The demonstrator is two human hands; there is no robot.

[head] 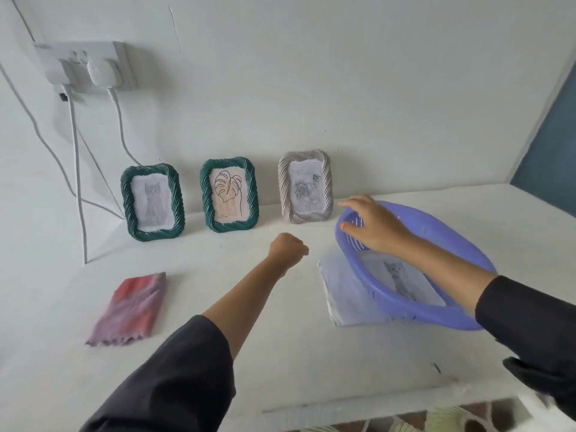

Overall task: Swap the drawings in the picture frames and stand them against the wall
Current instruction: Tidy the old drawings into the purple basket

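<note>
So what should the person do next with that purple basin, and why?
Probably bring the left hand over and lift the cat drawing out of the purple basin. The right hand grips the basin's far rim, seemingly tipping it toward the person. The drawing lies inside, and the left hand is a fist holding nothing.

Both arms in dark charcoal long sleeves, loose matte fabric, ending approx. at the elbow; forearms bare below. Left sleeve (pixel 174 378) comes in from 7 o'clock, soft folds along it. Right sleeve (pixel 530 322) enters at 4 o'clock, cuff wide & slack. Right hand (pixel 371 226): thumbnail looks orange-tinted. Left hand (pixel 286 249) bare.
</note>
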